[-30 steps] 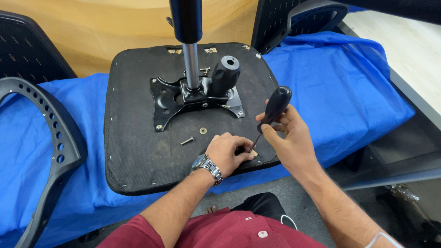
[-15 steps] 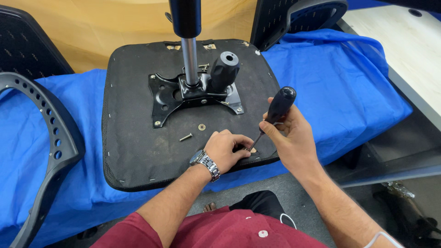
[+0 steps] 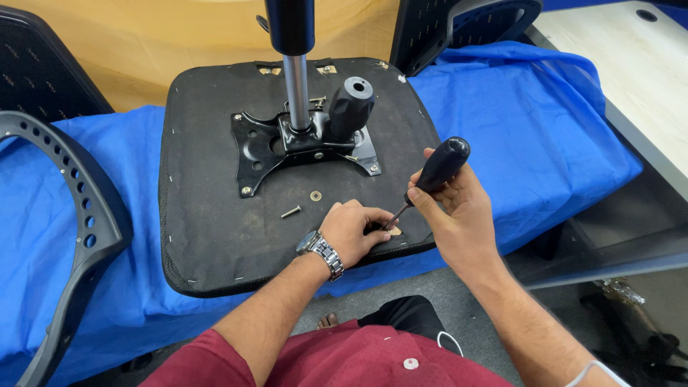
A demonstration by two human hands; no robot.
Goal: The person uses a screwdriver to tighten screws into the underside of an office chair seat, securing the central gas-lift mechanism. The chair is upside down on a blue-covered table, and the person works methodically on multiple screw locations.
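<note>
The right hand [image 3: 459,211] grips a black-handled screwdriver [image 3: 428,179], its tip angled down at the near edge of an upturned black chair seat [image 3: 208,215]. The left hand [image 3: 351,231] is curled just beside the tip, fingers pinching something hidden. A slipped tip could jab those fingers. A loose screw [image 3: 290,212] and washer [image 3: 315,196] just beyond the left hand could roll off onto the blue cloth [image 3: 516,122].

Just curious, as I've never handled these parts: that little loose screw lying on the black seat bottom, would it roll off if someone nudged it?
The loose screw lies on its side, so a nudge would probably roll it in a curve around its wider head. The seat bottom looks fabric-covered, which likely slows it. Being small metal, it should feel stiff and light, fiddly to pinch.
</note>
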